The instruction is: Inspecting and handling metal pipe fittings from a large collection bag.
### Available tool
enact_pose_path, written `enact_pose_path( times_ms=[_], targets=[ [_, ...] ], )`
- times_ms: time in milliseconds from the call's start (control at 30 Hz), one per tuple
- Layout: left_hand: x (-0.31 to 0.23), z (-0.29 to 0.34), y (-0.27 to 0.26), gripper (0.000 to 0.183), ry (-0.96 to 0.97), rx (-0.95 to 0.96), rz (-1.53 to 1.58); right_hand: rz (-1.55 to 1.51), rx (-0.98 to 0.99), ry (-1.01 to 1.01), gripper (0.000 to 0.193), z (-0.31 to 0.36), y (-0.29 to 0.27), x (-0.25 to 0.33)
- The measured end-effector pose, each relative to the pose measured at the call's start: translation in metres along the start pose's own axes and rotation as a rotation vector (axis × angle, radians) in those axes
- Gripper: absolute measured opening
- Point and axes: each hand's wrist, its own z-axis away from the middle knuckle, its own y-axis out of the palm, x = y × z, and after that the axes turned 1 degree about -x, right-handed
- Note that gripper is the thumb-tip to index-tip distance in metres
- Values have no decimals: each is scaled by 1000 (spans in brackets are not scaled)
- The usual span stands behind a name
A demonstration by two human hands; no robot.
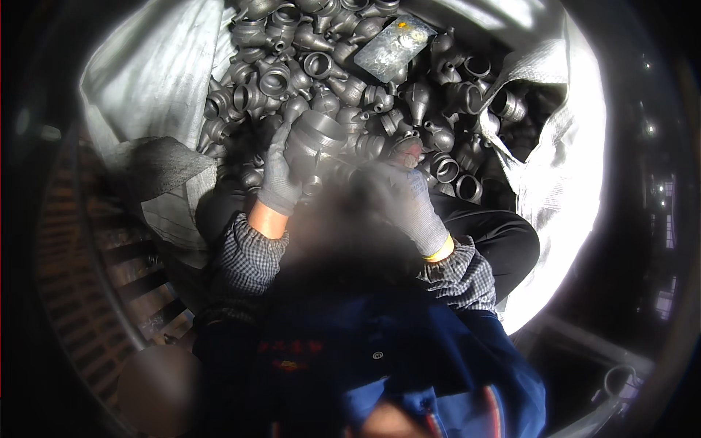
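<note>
Seen from above through a round fisheye view, dark toward the rim. At far left, brown slatted boards (66, 292) in shadow, with a blurred round brownish shape (157, 390) below, too unclear to name. Next, the bright left wall of a large white woven bag (153, 80), open at the top, with a folded flap near the person's knee. Then a grey-checked left sleeve (248, 252), a strip of bare wrist and a gloved left hand (277, 171), closed on the left side of a hollow grey part (312, 146). This part near the middle of the view, over the near edge of the heap, with a wide ringed mouth upward and a narrower end below. Behind and around, filling the bag, a heap of similar grey parts (274, 80), bulbous and collared, lying at all angles. At bottom centre, a dark blue jacket (453, 358). Just right of the held part, a gloved right hand (405, 201), blurred, near a small reddish patch (407, 151); impossible to tell whether open, closed or gripping anything. Farther back, flat on the heap, a scuffed rectangular plate (394, 50) with an orange spot. At right, a bent dark trouser leg (504, 244), then the bag's sunlit right wall
</note>
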Motion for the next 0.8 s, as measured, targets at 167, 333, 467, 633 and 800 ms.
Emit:
enact_pose_path(
  times_ms=[167, 333, 467, 633, 800],
  targets=[
    [0, 1, 1, 39, -17, 19, 1, 99, -38, -27, 23, 1, -4, 4],
    [1, 2, -1, 39, -42, 46, 11, 65, 1, -23, 24, 0, -8, 4],
    [0, 2, 0, 39, -67, 68, 42, 100, 98, -15, 28, -5, -13, -1],
    [0, 3, 1, 42, -87, 41, 28, -865, 151, 553, 40, -10, -35, 0],
    [6, -3, -6, 42, -154, -3, 59, -660, -71, 338, 60, -20, -8, 11]
  ],
)
